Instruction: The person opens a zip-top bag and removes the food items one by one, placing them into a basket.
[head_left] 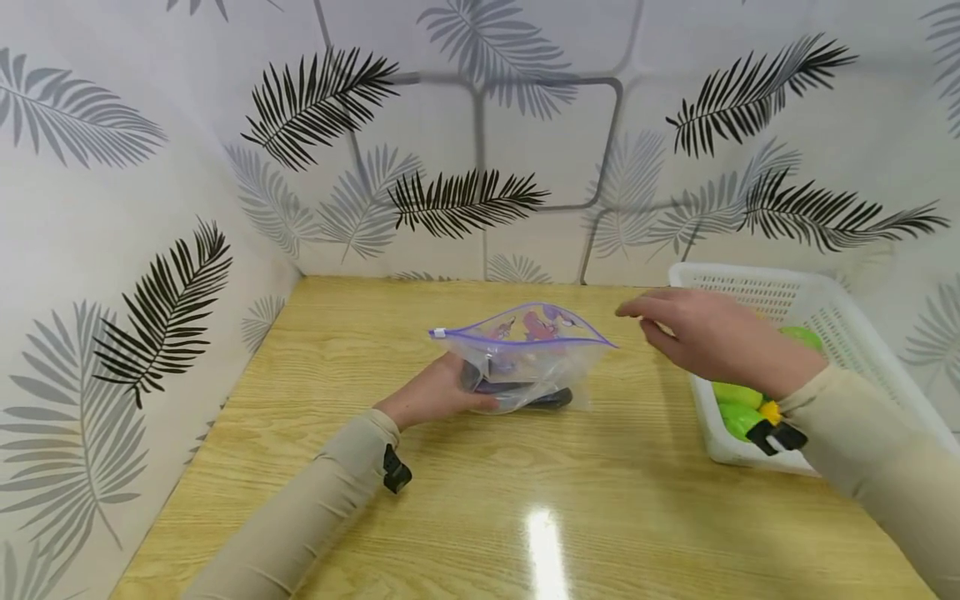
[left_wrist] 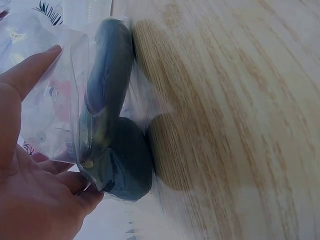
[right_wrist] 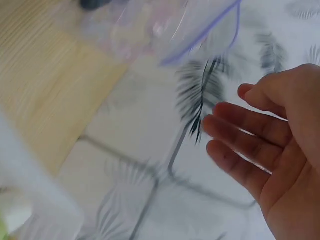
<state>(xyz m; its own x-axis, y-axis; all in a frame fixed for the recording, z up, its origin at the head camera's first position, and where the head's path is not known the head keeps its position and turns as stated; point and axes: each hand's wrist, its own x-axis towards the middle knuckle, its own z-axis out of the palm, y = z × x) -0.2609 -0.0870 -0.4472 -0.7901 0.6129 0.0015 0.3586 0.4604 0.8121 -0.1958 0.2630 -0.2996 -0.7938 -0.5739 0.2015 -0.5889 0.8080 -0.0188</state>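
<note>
A clear slider zip bag (head_left: 551, 358) with a purple-edged mouth and printed pink and purple figures stands on the table, its mouth gaping. Inside lie dark, long, rounded things (left_wrist: 111, 65), their kind blurred by the plastic. My left hand (head_left: 438, 392) grips the bag's left lower side, thumb in front and the other fingers partly hidden behind it. Right of the bag, my right hand (head_left: 701, 333) hovers in the air near the basket's left rim. Its fingers (right_wrist: 245, 127) are loosely bent, and nothing is held in them.
A white plastic basket (head_left: 862, 333) stands at the right, under my right forearm. Green fruit- or vegetable-like things (head_left: 738, 408) and a small yellow piece (head_left: 770, 412) lie in it. A wall with a leaf print (head_left: 465, 200) borders the wooden table (head_left: 450, 517) at the back and left.
</note>
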